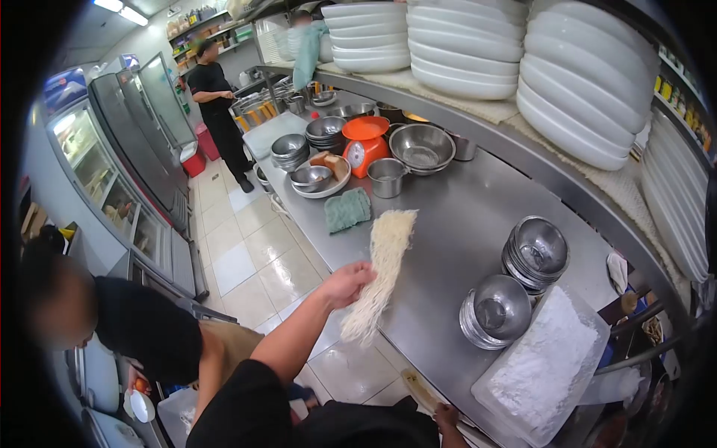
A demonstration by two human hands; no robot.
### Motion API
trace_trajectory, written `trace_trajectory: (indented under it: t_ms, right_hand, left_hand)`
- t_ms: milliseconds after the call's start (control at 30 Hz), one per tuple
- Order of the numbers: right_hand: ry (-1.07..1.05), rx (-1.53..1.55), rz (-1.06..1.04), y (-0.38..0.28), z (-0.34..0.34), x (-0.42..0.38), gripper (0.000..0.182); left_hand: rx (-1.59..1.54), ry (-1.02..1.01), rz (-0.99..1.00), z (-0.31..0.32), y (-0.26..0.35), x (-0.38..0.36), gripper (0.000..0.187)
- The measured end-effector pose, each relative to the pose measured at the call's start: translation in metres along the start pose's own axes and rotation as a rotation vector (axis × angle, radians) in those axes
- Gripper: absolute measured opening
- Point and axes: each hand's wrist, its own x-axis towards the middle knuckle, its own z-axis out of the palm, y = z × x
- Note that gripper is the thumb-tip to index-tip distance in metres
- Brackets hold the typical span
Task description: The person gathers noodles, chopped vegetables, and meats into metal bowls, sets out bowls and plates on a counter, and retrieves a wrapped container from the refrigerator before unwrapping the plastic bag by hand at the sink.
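My left hand (pixel 349 284) is closed around the edge of a long, flat bundle of pale, thin noodles (pixel 390 243). The bundle is held up over the near edge of the steel worktable (pixel 448 224), its loose strands hanging at the lower end. Low in the view, my right hand (pixel 447 417) is curled at the table's front edge, beside a narrow tan thing (pixel 420 390) that looks like a tray or drawer. What its fingers grip is hidden. A folded green cloth (pixel 348 210) lies on the table beyond the noodles.
Stacked steel bowls (pixel 502 308) and a tub of white powder (pixel 549 362) stand on the right. Farther back are an orange scale (pixel 366 145), a steel pot (pixel 387 178) and a basin (pixel 423 147). White plates (pixel 467 52) fill the shelf. One co-worker (pixel 142 321) is close left, another (pixel 213 97) farther back.
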Motion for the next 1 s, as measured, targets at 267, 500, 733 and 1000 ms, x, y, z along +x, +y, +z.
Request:
trace_trajectory:
  t_ms: [267, 500, 733, 1000]
  right_hand:
    - [-0.081, 0.224, 0.368, 0.021, -0.071, -0.038, 0.038]
    - [-0.249, 0.170, 0.673, -0.041, -0.054, -0.064, 0.034]
    - [-0.070, 0.373, 0.705, -0.149, -0.020, -0.108, 0.040]
    - [-0.184, -0.410, 0.215, -0.140, 0.036, -0.166, 0.016]
  left_hand:
    - [0.128, -0.094, 0.000, 0.015, 0.049, 0.086, 0.012]
    - [0.194, -0.182, -0.027, 0.027, 0.094, 0.171, 0.015]
    - [0.491, -0.304, -0.141, -0.013, 0.056, 0.331, 0.025]
    - [1.541, -0.193, 0.541, 0.050, 0.102, 0.270, 0.049]
